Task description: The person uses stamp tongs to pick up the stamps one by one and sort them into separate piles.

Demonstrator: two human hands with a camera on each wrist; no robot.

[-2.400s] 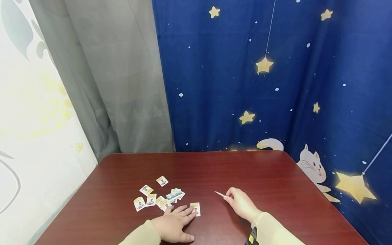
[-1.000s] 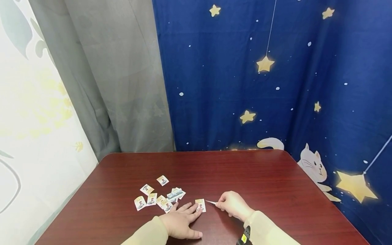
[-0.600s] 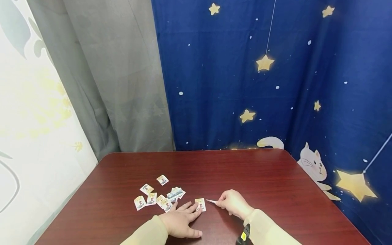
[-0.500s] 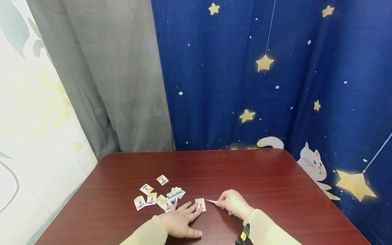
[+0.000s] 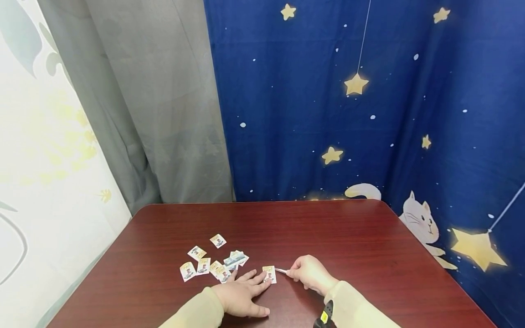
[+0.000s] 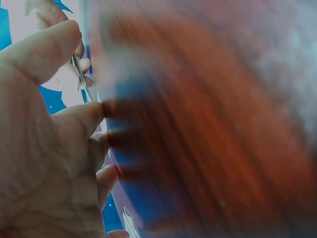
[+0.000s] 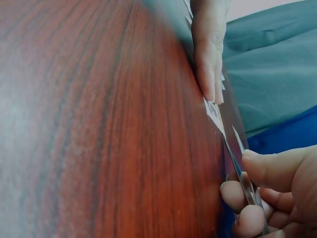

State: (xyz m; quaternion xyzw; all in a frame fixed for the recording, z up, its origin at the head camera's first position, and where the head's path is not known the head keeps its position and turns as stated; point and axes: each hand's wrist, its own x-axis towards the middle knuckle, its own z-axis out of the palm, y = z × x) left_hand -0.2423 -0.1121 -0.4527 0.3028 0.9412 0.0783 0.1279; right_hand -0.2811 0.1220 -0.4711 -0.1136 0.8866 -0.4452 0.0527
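My left hand [image 5: 242, 296] lies flat on the table with spread, straight fingers. One fingertip presses a small printed paper card [image 5: 271, 272]. From the right, my right hand [image 5: 313, 274] holds metal tweezers [image 5: 280, 271] between thumb and fingers. In the right wrist view the two prongs of the tweezers [image 7: 242, 181] stand apart. One tip meets the near corner of the card [image 7: 214, 115]; the other is raised above it. The left wrist view shows the left palm [image 6: 39, 148] and fingertips on the tabletop, with the tweezers beyond.
Several similar cards [image 5: 187, 271] lie scattered left of and beyond the left hand, some overlapping. A greyish strip-like piece [image 5: 234, 260] lies over some of them. The dark red table [image 5: 348, 237] backs onto grey and blue star-patterned curtains [image 5: 303, 114].
Over these seconds, my left hand has slid slightly right with the card under its finger. My right hand has moved left, bringing the tweezers to the card's edge. The other cards stay put.
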